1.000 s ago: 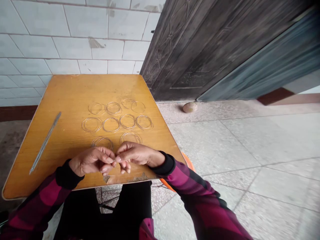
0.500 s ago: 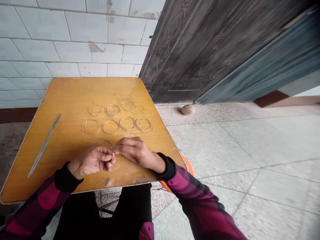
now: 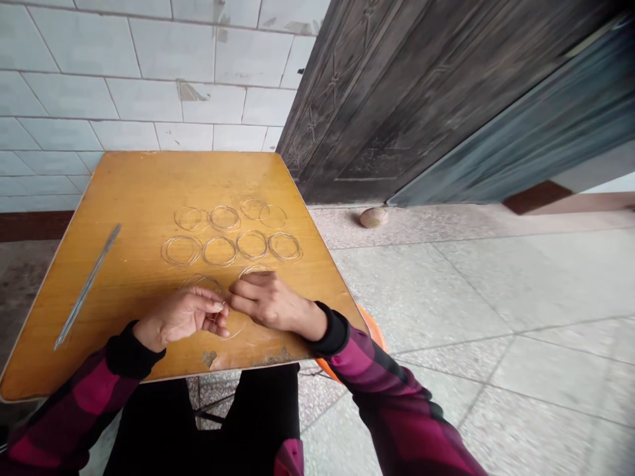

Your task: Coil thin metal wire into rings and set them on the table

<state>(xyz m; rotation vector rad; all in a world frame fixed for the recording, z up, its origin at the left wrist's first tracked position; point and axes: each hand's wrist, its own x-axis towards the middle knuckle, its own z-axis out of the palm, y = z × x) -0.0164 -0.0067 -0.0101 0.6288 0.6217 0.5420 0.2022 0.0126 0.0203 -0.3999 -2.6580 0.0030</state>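
Observation:
Near the front edge of the table, my left hand [image 3: 191, 314] pinches a thin wire ring [image 3: 237, 332] between thumb and fingers. Its loop hangs down and shows faintly below the fingertips. My right hand [image 3: 270, 301] is closed beside it, fingers bent at the same wire; its fingertips are partly hidden. Just beyond the hands lie more thin wire rings, one by the left hand [image 3: 202, 283] and one partly covered by the right hand [image 3: 254, 270]. Farther back are two rows of wire rings [image 3: 219, 252], some overlapping.
A bundle of straight grey metal wires or rods [image 3: 88, 285] lies along the left of the wooden table [image 3: 149, 182]. Behind it stands a tiled wall [image 3: 169, 53]; a dark carved door [image 3: 377, 112] is to the right. A rounded stone [image 3: 374, 217] rests on the floor, and an orange seat [image 3: 373, 328] shows beside the table.
The left fingers have loosened and spread slightly around the wire. The right hand has barely shifted, and the wire rings on the table lie as before.

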